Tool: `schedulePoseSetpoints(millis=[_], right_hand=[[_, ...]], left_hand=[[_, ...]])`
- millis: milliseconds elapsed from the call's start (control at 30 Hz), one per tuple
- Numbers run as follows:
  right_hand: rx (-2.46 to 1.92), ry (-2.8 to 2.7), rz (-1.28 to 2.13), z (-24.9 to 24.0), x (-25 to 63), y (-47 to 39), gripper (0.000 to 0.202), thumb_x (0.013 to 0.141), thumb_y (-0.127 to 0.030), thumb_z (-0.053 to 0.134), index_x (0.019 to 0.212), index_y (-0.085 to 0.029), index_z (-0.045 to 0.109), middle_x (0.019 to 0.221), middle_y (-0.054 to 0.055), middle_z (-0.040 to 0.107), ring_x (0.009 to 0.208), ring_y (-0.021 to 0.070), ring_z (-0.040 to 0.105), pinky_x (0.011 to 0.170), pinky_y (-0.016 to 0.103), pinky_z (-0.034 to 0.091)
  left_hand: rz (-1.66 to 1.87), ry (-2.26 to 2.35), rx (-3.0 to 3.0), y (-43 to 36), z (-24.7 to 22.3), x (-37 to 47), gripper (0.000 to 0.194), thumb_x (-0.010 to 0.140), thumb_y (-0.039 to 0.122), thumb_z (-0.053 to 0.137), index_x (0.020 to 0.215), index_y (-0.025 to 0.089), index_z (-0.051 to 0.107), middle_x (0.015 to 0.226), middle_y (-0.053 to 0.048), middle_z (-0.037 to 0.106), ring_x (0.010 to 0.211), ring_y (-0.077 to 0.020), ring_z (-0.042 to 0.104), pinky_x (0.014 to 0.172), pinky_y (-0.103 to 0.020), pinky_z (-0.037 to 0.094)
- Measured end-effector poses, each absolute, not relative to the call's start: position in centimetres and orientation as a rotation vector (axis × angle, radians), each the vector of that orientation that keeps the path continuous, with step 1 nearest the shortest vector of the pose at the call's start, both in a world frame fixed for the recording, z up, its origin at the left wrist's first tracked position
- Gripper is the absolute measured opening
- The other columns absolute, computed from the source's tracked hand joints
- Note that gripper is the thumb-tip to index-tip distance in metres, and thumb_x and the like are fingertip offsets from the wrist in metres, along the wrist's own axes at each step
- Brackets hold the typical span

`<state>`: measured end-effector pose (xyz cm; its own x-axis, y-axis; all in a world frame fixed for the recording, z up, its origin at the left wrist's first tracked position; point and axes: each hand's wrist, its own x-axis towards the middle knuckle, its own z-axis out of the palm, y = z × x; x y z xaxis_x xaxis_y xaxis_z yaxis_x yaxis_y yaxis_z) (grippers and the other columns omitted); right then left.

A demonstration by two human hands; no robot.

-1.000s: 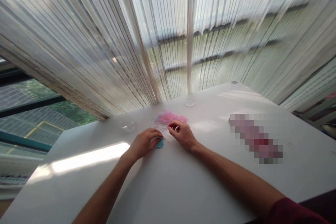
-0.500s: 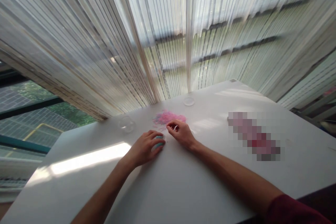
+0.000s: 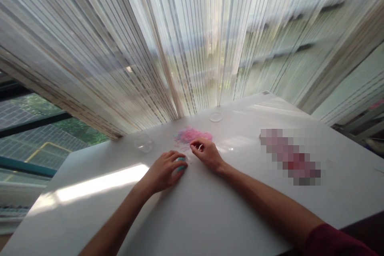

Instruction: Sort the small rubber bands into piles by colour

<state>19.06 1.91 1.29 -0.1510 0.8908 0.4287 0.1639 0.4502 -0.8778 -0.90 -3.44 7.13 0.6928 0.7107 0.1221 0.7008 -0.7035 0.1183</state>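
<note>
My left hand (image 3: pixel 166 170) rests low over the white table (image 3: pixel 234 212), its fingers curled round a small teal thing (image 3: pixel 181 164). The fingers partly hide it, so its exact kind does not show. To the right, my right hand (image 3: pixel 207 153) has thumb and forefinger pinched together; whatever lies between the tips is too small to make out. Just beyond that hand lies a loose heap of thin pink and bluish strands (image 3: pixel 193 134), which look like small rubber bands. A few stray ones lie at its near edge. The two hands are close but apart.
A clear round container (image 3: pixel 144 143) stands left of the heap. Behind the heap lies a clear disc, perhaps a lid (image 3: pixel 215 117). On the right is a pinkish, blurred-out long object (image 3: pixel 289 156). A striped string curtain (image 3: pixel 192 48) hangs along the table's far edge.
My left hand has shifted very slightly left, and a bit more of the teal thing shows. My right hand keeps its pinch in nearly the same place. The curtain strands have swayed.
</note>
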Motion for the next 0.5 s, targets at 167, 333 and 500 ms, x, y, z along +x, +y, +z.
schedulePoseSetpoints(millis=[167,333,500], right_hand=[[-0.953,-1.608,0.84,1.1,19.0,2.0,0.011,0.082,-0.024,0.06,0.083,-0.019,0.07,0.077,0.001,0.07,0.064,0.0115,0.059,0.059,0.023,0.048],[-0.965,-1.589,0.854,1.0,19.0,2.0,0.01,0.081,-0.023,0.061,0.083,-0.018,0.07,0.076,0.002,0.07,0.063,0.0115,0.059,0.058,0.023,0.048],[-0.965,-1.602,0.853,1.2,19.1,2.0,0.01,0.082,-0.023,0.06,0.081,-0.019,0.069,0.074,0.001,0.07,0.063,0.0115,0.059,0.058,0.023,0.048]], left_hand=[[0.198,1.125,2.931,-3.7,6.9,-1.1,0.026,0.089,0.019,0.058,0.113,0.023,0.067,0.124,-0.008,0.067,0.113,-0.025,0.06,0.093,-0.04,0.05],[0.067,1.056,3.017,-4.0,7.4,-0.5,0.032,0.089,0.015,0.053,0.118,0.02,0.062,0.125,-0.008,0.068,0.117,-0.0261,0.058,0.095,-0.041,0.047],[0.045,1.03,3.03,-3.9,7.9,-0.3,0.027,0.091,0.017,0.052,0.114,0.02,0.064,0.119,-0.009,0.07,0.116,-0.0244,0.059,0.096,-0.039,0.046]])
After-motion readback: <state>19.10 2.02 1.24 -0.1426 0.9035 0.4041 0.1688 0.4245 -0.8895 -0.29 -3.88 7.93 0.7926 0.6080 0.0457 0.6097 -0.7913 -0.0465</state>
